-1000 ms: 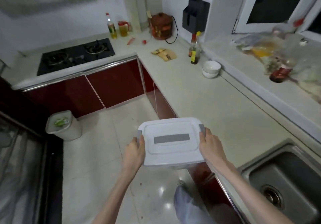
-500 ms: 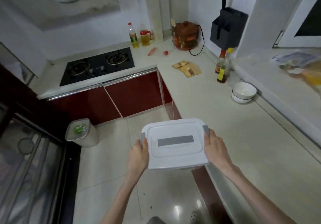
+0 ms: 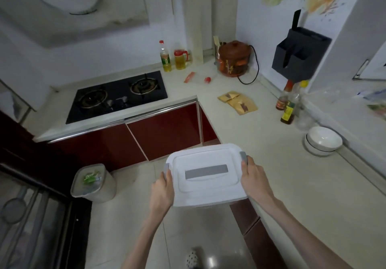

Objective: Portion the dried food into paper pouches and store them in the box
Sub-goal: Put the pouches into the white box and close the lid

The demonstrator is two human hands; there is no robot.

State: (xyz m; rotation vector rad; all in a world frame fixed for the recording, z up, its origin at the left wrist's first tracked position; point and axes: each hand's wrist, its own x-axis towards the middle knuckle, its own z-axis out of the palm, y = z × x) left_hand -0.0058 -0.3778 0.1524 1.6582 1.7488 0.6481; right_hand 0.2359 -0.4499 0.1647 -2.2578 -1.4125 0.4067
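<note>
One lidded box point(image 3: 205, 175) between two gripping hands, left point(image 3: 161, 193), right point(image 3: 255, 180); two pouches point(image 3: 238, 102) beyond

Box in mid-air, near edge of counter corner

Box point(image 3: 205, 175) between left hand point(image 3: 161, 193) and right hand point(image 3: 253, 178); pouches point(image 3: 238, 102) on counter point(image 3: 292, 185) far behind it, bowls point(image 3: 322, 141) right, hob point(image 3: 117, 96) far left, bin point(image 3: 94, 183) on floor left.

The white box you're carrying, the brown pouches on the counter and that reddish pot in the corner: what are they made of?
The white box looks like matte plastic, with moulded rounded corners and grey side clips; both hands grip its ends. The pouches look like kraft paper: flat, tan, dull. The pot seems to be glazed brown ceramic with a faint sheen, though coated metal can't be ruled out.
</note>
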